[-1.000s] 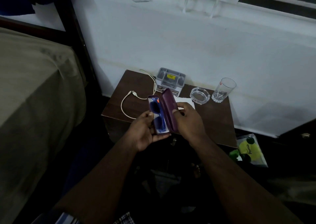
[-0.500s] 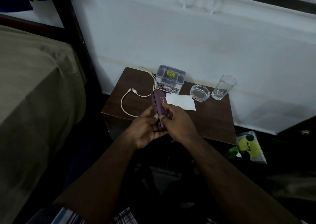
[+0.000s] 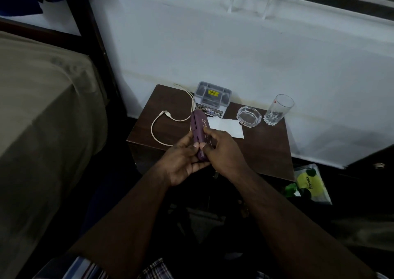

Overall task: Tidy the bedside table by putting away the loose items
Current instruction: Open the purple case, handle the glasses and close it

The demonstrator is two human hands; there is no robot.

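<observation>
While our left hand (image 3: 183, 161) cups the closed purple hard-shell glasses case (image 3: 200, 127) from below, thumb curled onto its edge, our right hand (image 3: 223, 151) wraps over its near end, fingers curled round it. We hold the case above the front of the dark brown wooden desk (image 3: 266, 151), tilted, its far end pointing toward the wall. On the desk lie a looped white charging cable (image 3: 157, 134), a grey plastic compartment organiser (image 3: 213, 97) (yellow sticker on top), a white sheet of paper (image 3: 228, 126), a clear glass ashtray (image 3: 249, 116) and a clear drinking glass (image 3: 278, 110). An olive-covered bed (image 3: 42, 119) stands to the left.
</observation>
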